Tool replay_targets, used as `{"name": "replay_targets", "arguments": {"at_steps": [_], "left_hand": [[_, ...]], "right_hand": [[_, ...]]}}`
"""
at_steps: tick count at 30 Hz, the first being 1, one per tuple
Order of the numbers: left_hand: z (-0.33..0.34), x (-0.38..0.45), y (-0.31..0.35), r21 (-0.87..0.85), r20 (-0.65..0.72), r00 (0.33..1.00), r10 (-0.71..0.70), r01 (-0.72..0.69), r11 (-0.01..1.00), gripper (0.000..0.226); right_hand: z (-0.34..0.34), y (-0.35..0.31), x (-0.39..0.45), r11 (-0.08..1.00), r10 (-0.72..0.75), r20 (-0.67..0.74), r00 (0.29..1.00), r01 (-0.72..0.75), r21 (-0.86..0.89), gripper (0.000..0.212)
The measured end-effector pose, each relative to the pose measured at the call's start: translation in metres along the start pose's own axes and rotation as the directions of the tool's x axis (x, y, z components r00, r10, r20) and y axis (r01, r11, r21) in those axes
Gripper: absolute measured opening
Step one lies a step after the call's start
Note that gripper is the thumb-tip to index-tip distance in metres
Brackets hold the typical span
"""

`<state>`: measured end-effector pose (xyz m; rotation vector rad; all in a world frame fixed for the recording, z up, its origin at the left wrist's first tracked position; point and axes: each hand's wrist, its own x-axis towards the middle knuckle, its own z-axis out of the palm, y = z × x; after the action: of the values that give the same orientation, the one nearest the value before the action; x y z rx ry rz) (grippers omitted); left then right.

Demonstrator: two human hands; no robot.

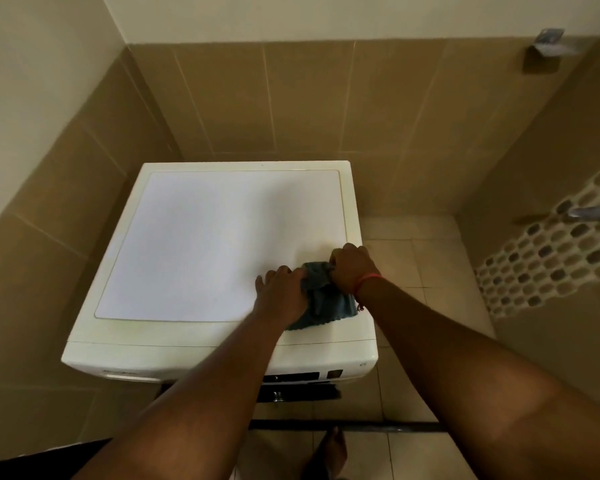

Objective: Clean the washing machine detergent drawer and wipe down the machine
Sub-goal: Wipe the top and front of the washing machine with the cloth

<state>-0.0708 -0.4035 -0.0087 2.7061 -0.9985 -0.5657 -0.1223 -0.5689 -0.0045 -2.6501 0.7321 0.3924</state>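
A: Obs. 1, far left. Beige tiled wall runs down beside the washing machine. Machine is white, seen from above, set in the corner; its flat top panel is bare over the left and middle.

B: Detergent drawer?

A: Front edge only partly in view. A dark control strip shows under the top lip; I cannot tell which part is the drawer, or whether it is in or out.

B: Hands, going rightward.

A: Left hand lies on the top near the front right corner, fingers spread forward, the thumb side pinching one edge of a grey-blue cloth. Grip: closed on the cloth. Right hand just beside it, fingers curled round the bunched upper part of the same cloth. Grip: closed on it too. A red thread band sits on that wrist.

B: Cloth position?

A: Resting on the machine top, lower edge spread toward the front lip.

B: Further right?

A: Tiled floor, then a wall with a pebble mosaic strip and a metal tap.
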Motion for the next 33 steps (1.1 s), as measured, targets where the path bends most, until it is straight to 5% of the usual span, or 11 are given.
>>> {"name": "replay_targets", "arguments": {"at_steps": [3, 7, 11, 19, 23, 27, 33], "left_hand": [[-0.007, -0.002, 0.004, -0.264, -0.072, 0.996, -0.055, 0.034, 0.964, 0.031], [-0.04, -0.012, 0.004, -0.616, -0.166, 0.985, -0.04, -0.072, 0.785, 0.055], [-0.085, -0.025, -0.005, -0.634, -0.156, 0.98, 0.125, -0.197, 0.748, 0.038], [-0.14, -0.082, -0.067, -0.762, -0.141, 0.973, 0.18, -0.223, 0.608, 0.007], [-0.136, -0.111, -0.117, -0.911, 0.015, 0.984, 0.18, -0.061, 0.408, 0.014], [-0.123, -0.133, -0.15, -0.971, -0.009, 0.996, 0.09, -0.031, 0.239, 0.013], [-0.124, -0.154, -0.166, -0.998, -0.043, 0.998, -0.055, -0.046, -0.049, 0.017]], "right_hand": [[-0.019, -0.009, -0.008, 0.97, -0.01, -0.01, 1.0, 0.012, 0.242, 0.015], [-0.066, -0.034, -0.035, 0.914, -0.212, -0.037, 0.976, 0.212, 0.345, 0.015], [-0.115, -0.073, -0.068, 0.889, -0.333, -0.093, 0.938, 0.345, 0.301, 0.026], [-0.15, -0.143, -0.113, 0.847, -0.294, -0.339, 0.894, 0.408, 0.341, 0.038], [-0.131, -0.161, -0.118, 0.879, -0.195, -0.347, 0.917, 0.32, 0.352, 0.04], [-0.093, -0.174, -0.121, 0.905, -0.119, -0.35, 0.929, 0.247, 0.347, 0.039], [-0.054, -0.191, -0.135, 0.636, -0.013, -0.358, 0.934, 0.284, 0.718, 0.038]]}}
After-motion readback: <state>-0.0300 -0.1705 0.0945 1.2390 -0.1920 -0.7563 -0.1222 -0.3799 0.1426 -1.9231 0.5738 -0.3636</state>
